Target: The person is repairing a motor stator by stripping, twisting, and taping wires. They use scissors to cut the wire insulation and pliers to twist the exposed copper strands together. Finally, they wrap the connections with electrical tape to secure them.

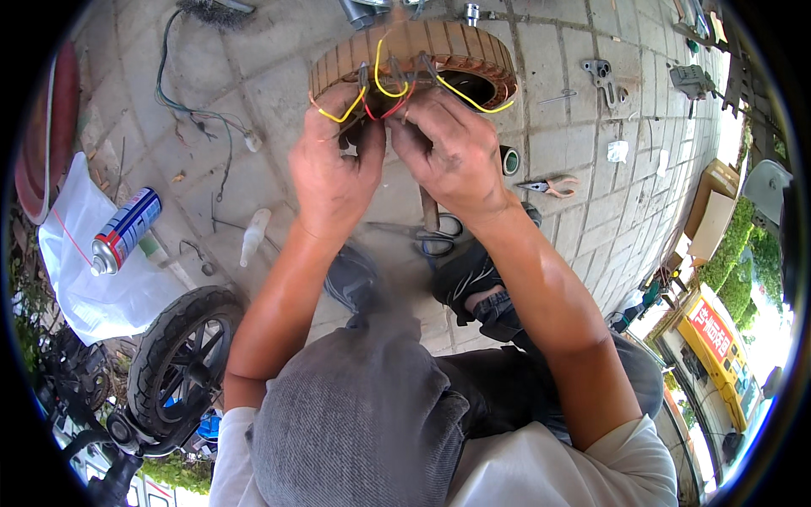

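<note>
A brown ring-shaped motor stator (456, 44) with copper windings stands on the paving in front of me. Yellow-sleeved wires (479, 103) and red-sleeved wires (369, 108) loop out from its near side. My left hand (336, 165) is closed on the stator's near left edge, thumb bent inward beside the wires. Just to its right, my right hand (452, 152) is closed in a pinch among the red-sleeved wires. Its fingertips partly cover what they grip. Both hands almost touch at the thumbs.
Scissors (439, 240) and a wooden handle (429, 209) lie below my hands. Pliers (549, 187) and a metal bracket (601, 78) are to the right. A spray can (127, 230) rests on a plastic bag (72, 221) at left, near a black wheel (145, 372) and loose wires (190, 110).
</note>
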The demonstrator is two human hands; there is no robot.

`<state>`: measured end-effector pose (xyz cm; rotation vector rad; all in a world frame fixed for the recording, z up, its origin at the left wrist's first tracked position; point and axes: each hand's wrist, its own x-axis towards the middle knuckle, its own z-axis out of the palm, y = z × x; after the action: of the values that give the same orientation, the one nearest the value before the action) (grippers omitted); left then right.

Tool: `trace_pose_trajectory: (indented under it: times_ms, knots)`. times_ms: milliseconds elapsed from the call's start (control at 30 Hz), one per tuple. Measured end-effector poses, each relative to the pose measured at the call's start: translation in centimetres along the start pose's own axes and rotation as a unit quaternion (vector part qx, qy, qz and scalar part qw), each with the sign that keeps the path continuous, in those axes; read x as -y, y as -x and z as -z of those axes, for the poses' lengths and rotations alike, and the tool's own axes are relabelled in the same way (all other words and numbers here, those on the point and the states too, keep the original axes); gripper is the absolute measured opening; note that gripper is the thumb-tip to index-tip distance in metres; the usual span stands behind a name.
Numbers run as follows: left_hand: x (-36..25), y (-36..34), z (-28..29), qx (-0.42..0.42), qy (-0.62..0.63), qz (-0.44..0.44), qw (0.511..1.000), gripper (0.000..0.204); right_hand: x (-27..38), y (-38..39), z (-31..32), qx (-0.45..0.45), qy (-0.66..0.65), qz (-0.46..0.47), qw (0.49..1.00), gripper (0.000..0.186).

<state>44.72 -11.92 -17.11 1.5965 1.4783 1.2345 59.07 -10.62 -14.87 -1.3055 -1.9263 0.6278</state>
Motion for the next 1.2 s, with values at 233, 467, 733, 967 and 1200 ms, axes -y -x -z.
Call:
trace_pose_trajectory:
  times_ms: [233, 467, 733, 967, 1200]
  knots:
    - [-1.4, 1.8, -0.2, -0.086, 0.008, 0.157, 0.984, 0.027, -0.2, 0.1, 0.1, -0.014, -0.016, 0.006, 1.000, 0.024]
    - [-1.7, 2.6, -1.0, -0.066, 0.132, 0.188, 0.971, 0.017, 0.7, 1.0, 0.3, -0.006, -0.043, -0.042, 0.998, 0.024]
    - [-1.1, 1.6, -0.9, -0.092, 0.111, 0.135, 0.980, 0.021, 1.0, 0.6, 0.9, 0.016, -0.126, -0.106, 0.986, 0.031]
    - [-0.6, 1.2, -0.6, -0.045, -0.022, 0.038, 0.998, 0.021, 1.0, 0.1, 1.1, 0.038, -0.134, -0.130, 0.982, 0.030]
    - [0.2, 0.9, -0.2, -0.010, -0.037, 0.008, 0.999, 0.020, 0.6, -0.5, 1.8, 0.090, -0.084, -0.151, 0.981, 0.029]
